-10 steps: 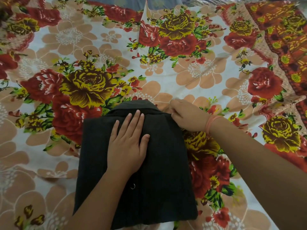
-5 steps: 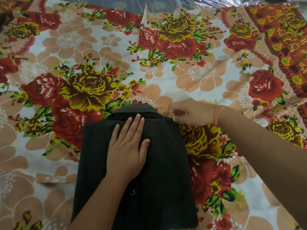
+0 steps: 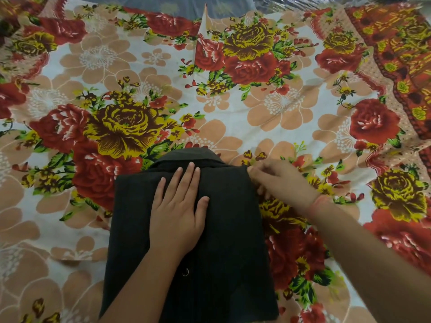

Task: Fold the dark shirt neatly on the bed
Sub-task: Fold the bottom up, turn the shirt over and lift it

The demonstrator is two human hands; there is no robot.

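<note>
The dark shirt lies folded into a tall rectangle on the flowered bed sheet, its collar at the far end. My left hand rests flat on the shirt's upper middle, fingers spread and pointing to the collar. My right hand is at the shirt's upper right corner, its fingertips pinched on the cloth edge there. A small metal ring shows on the shirt beside my left wrist.
The sheet's red and yellow rose print covers the whole bed. A raised crease stands up in the sheet at the far middle. A darker red patterned border runs along the far right.
My right hand has slid a little down and right along the shirt's upper right corner, squaring that edge. My left hand has stayed flat on the shirt.
</note>
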